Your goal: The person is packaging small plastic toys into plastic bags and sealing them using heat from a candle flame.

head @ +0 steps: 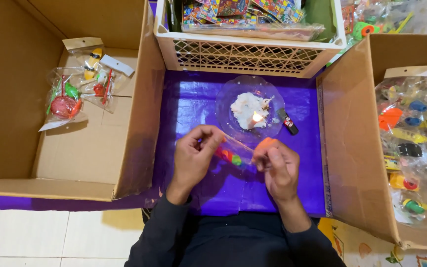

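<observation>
Dark sleeves (233,242) sit closest to the lens, both forearms reaching out over purple sheeting (193,104). Far left of the fingers: open cardboard box (75,163) holding a few bagged toys (75,94). Left hand (193,158), fingertips pinched together on one end of a small clear plastic bag (235,151) with coloured pieces inside. Right hand (277,165), fingers clamped on the bag's other end, an orange piece at the tips. Just beyond the fingers: clear dish (226,99) with a lit candle stub (255,117); black lighter (288,122) beside it. White crate (248,57) further off. Right: second box (352,138), full of bagged toys.
</observation>
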